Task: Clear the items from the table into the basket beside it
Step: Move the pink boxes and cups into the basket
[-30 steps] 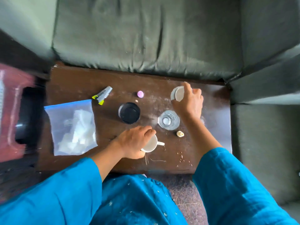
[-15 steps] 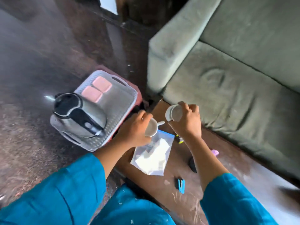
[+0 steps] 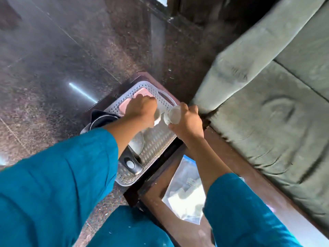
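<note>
Both hands are over the white perforated basket (image 3: pixel 156 145) that stands on the floor left of the dark wooden table (image 3: pixel 236 157). My left hand (image 3: pixel 140 111) grips a white cup (image 3: pixel 157 115), mostly hidden by the fingers. My right hand (image 3: pixel 187 122) holds a second white cup (image 3: pixel 173 115) on its side, mouth toward me, right beside the first. In the basket lie a steel electric kettle (image 3: pixel 133 145) with a black handle and two pink pads (image 3: pixel 138 97), partly hidden by my left arm. A clear zip bag (image 3: pixel 185 193) with white contents lies on the table.
A grey-green sofa (image 3: pixel 267 113) runs along the table's far side, its armrest close to the basket's far right corner. Dark speckled floor (image 3: pixel 71 59) surrounds the basket. My blue sleeves fill the lower view and cover much of the table.
Both hands lifted the cups off the table and carried them left to above the basket. My view swung from the table to the basket and floor.
</note>
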Available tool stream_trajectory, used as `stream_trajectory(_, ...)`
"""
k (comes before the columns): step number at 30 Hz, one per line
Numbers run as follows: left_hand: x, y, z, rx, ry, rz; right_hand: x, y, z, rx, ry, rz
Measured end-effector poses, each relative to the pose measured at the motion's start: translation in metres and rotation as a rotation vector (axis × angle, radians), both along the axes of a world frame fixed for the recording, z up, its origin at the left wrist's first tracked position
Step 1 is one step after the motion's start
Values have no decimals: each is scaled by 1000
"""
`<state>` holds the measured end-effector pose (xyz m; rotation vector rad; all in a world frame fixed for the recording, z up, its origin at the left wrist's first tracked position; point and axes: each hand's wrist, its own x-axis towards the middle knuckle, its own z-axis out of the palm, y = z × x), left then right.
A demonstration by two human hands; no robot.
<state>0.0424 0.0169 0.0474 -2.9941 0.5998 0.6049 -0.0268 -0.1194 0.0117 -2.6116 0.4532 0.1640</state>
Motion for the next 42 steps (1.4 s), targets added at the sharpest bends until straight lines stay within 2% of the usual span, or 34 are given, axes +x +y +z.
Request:
stream_trajectory(6,44,6,-18,29,230,-126,23,8,-33,-7,116,-19)
stream_trajectory(11,47,3,-37,75,298,-160,31,17,-51,-43,150,147)
stream_trajectory(18,39,4,-56,158,297,-123,41,21,-68,-84,184,317)
stream_trajectory(24,35,2,-63,167,338,-77,51,23,-77,-81,188,336)
stream_trajectory(34,36,3,-72,186,284,-90,42,18,-79,-16,131,327)
stream_trajectory(42,36,4,-81,197,270,-114,52,14,-80,-13,139,403)
